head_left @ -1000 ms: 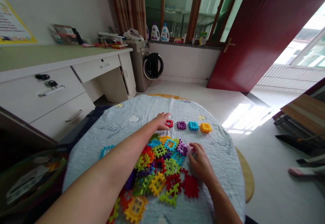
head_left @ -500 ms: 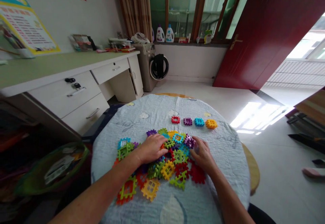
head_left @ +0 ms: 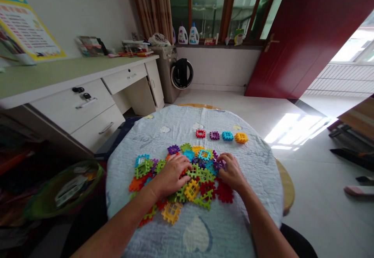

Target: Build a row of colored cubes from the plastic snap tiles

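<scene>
A pile of interlocking plastic squares with toothed edges, in several colours, lies on the cloth in front of me. My left hand (head_left: 173, 175) rests on the pile's middle, fingers and thumb apart, beside a green square (head_left: 193, 170). At the pile's right side, my right hand (head_left: 233, 173) has its fingers curled over a purple square (head_left: 219, 164), partly hidden by the fingertips. Near the hands lie a yellow square (head_left: 192, 190), a light-blue square (head_left: 204, 155) and a dark red piece (head_left: 224, 192).
Behind the pile stands a row of assembled pieces: red (head_left: 200, 133), purple (head_left: 214, 135), blue (head_left: 227, 136) and yellow (head_left: 241, 137). The round table wears a pale blue cloth (head_left: 195, 236). A desk (head_left: 73, 75) is at left, a washing machine (head_left: 169, 75) beyond.
My right hand's fingers have curled in over the purple square at the pile's right side. The left hand has stayed over the pile, with slight finger movement. The view has shifted slightly.
</scene>
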The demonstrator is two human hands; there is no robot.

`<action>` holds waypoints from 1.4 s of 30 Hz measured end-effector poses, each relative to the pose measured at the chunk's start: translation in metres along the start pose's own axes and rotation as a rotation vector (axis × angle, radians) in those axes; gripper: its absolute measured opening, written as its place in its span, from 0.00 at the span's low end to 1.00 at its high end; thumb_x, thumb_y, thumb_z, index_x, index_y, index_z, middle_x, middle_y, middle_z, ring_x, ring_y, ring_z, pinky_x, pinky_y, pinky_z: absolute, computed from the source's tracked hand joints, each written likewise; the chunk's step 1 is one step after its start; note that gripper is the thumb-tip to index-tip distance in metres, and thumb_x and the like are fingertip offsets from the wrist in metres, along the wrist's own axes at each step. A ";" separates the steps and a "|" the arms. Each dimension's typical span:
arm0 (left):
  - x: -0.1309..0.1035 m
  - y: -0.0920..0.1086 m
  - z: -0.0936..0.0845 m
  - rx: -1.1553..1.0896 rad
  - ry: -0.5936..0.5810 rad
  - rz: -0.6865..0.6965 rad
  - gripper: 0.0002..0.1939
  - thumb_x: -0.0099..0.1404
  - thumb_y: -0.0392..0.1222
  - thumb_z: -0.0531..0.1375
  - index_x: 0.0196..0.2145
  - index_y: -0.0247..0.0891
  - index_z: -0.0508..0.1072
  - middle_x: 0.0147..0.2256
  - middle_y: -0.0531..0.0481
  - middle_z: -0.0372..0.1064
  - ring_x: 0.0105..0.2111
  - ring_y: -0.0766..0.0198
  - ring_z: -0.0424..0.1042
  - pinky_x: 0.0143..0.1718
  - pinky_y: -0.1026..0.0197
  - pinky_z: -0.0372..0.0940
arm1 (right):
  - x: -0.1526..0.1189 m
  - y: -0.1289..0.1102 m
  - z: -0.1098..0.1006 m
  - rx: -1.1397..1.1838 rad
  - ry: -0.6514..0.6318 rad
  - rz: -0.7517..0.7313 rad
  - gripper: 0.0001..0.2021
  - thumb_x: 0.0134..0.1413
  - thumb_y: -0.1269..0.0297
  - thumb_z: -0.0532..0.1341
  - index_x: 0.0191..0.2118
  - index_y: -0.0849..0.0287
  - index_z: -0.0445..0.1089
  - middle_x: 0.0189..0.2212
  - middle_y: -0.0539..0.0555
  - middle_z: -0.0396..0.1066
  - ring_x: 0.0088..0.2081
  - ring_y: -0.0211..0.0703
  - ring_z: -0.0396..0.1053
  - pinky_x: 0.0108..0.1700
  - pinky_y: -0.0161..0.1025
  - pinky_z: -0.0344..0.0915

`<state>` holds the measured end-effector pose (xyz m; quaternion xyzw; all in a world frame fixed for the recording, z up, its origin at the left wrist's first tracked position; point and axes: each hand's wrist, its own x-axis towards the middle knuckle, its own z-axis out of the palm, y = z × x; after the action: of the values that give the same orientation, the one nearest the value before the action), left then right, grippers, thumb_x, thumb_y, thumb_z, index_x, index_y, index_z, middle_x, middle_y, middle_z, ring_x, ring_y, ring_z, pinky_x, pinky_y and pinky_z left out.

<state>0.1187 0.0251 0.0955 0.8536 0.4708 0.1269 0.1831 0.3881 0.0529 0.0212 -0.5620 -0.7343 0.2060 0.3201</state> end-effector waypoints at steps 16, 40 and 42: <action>0.019 0.005 0.019 0.024 -0.016 -0.051 0.27 0.53 0.43 0.62 0.52 0.39 0.69 0.47 0.45 0.71 0.50 0.54 0.67 0.61 0.47 0.52 | -0.014 -0.045 0.005 0.034 -0.232 -0.057 0.05 0.49 0.74 0.60 0.32 0.58 0.66 0.34 0.51 0.65 0.39 0.42 0.64 0.43 0.38 0.60; -0.002 0.006 0.017 -0.097 0.151 -0.072 0.26 0.54 0.41 0.62 0.52 0.39 0.69 0.49 0.44 0.70 0.50 0.55 0.68 0.56 0.51 0.61 | -0.013 -0.049 0.011 0.215 -0.160 0.025 0.05 0.46 0.69 0.59 0.28 0.56 0.61 0.24 0.46 0.60 0.27 0.36 0.57 0.31 0.34 0.53; -0.004 0.004 0.018 -0.095 0.151 -0.079 0.27 0.54 0.41 0.63 0.52 0.39 0.68 0.50 0.44 0.70 0.51 0.54 0.68 0.57 0.51 0.61 | -0.010 -0.045 0.013 0.343 -0.126 0.120 0.04 0.48 0.65 0.60 0.30 0.55 0.62 0.20 0.44 0.57 0.24 0.35 0.54 0.27 0.34 0.51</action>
<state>0.1268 0.0161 0.0813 0.8128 0.5100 0.2058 0.1920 0.3498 0.0311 0.0394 -0.5278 -0.6724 0.3816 0.3518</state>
